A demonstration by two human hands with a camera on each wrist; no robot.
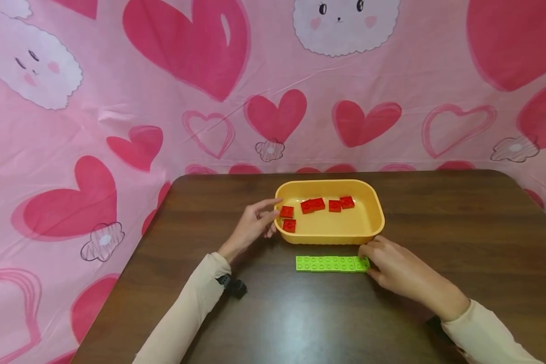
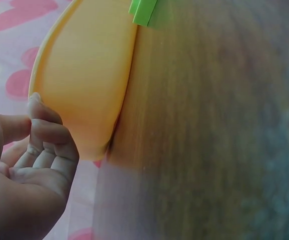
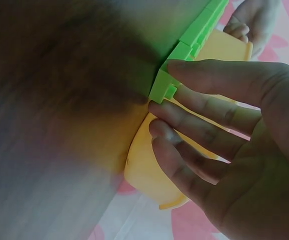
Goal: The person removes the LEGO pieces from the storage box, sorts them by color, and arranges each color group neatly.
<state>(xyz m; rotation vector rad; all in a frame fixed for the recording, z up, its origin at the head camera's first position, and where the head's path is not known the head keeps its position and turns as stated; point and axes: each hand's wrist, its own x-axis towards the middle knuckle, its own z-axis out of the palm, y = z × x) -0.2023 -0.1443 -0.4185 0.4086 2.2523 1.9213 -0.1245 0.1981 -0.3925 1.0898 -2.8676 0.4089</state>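
A row of bright green toy building bricks (image 1: 332,263) lies joined end to end on the table, in front of the yellow tray (image 1: 334,238). My right hand (image 1: 398,268) is at the row's right end, pinching the last green brick (image 3: 163,86) between thumb and fingers; its other fingers stretch loosely beside it in the right wrist view. At the tray's left end, my left hand (image 1: 252,226) has its index finger and thumb at the rim, the other fingers loosely bent outside. Red bricks (image 1: 289,225) lie in the tray, several of them scattered, the closest two near my left fingertips.
The dark wooden table (image 1: 264,313) extends on all sides of the tray. Behind it hangs a pink cloth (image 1: 173,101) printed with hearts. A dark strap with a small black device (image 1: 234,287) sits on my left wrist.
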